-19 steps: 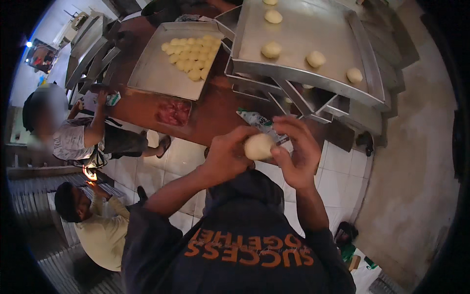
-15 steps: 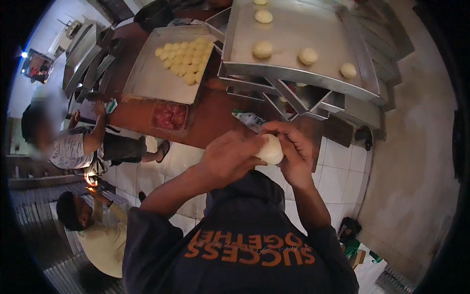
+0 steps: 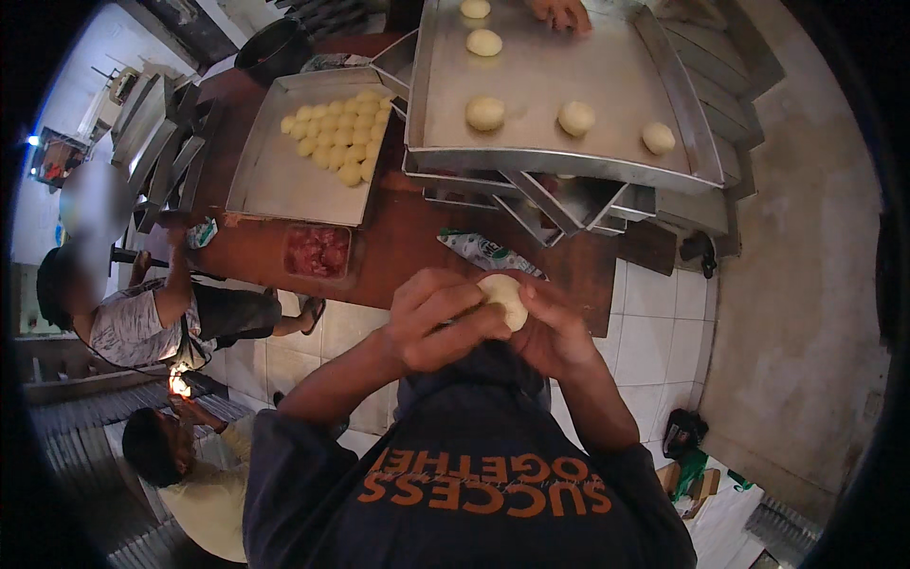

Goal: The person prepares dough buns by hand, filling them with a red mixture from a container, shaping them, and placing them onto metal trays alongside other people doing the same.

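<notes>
Both my hands hold one pale, round dough ball point(image 3: 502, 296) in front of my chest, just below the front edge of the wooden table. My left hand point(image 3: 434, 321) has its fingers bent against the ball's left side. My right hand point(image 3: 559, 337) cups it from the right, thumb pressed on it and the other fingers partly hidden. A green-and-white plastic packet point(image 3: 474, 248) lies on the table just beyond them. A metal tray point(image 3: 569, 71) above holds several spaced dough balls point(image 3: 575, 118), and a left tray point(image 3: 261, 180) holds closely packed ones.
A clear tub of red filling point(image 3: 315, 251) and a dark pot point(image 3: 270, 52) are on the table point(image 3: 398, 266). Another person's hand point(image 3: 559, 14) reaches into the upper tray. Two people point(image 3: 142, 313) point(image 3: 190, 484) are at left. Stacked trays point(image 3: 559, 204) stand beside stairs at right.
My hands have turned the dough ball, my left fingers now over its side. The view has shifted, moving the table leftward in the picture. Another person's hand has appeared in the upper tray.
</notes>
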Motion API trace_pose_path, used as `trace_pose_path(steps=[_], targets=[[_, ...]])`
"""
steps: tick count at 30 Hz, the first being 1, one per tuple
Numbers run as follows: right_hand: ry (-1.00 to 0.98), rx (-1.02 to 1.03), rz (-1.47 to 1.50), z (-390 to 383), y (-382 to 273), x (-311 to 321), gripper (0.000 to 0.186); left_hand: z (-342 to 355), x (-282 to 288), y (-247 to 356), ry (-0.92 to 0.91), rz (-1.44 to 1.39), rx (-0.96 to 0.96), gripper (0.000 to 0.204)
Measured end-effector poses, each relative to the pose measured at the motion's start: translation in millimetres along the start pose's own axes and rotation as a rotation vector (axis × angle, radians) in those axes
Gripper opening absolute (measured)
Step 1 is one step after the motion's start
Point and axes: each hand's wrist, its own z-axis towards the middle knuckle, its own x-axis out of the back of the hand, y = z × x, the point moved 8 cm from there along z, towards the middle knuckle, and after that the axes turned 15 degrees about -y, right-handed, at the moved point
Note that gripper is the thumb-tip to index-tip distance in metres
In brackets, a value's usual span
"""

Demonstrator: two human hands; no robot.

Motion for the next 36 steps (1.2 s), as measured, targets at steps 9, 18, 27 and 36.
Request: trace_pose_path(steps=[9,18,27,36], targets=[[-0.007,-0.027,-0.047,13,2,19,0.041,-14,-17,-19,-0.074,-0.111,0.145,0.041],[-0.089,-0.215,-1.027,29,-108,11,0.049,-105,-1,-50,0.297,-0.116,0.768,0.036],[0.859,-0.118,-2.259,144,-343,123,0.043,-193,-12,-65,0.414,-0.399,1.102,0.024],[0.371,-0.453,-2.436,189,-273,125,0.022,-258,32,-109,0.398,-0.376,1.277,0.023]])
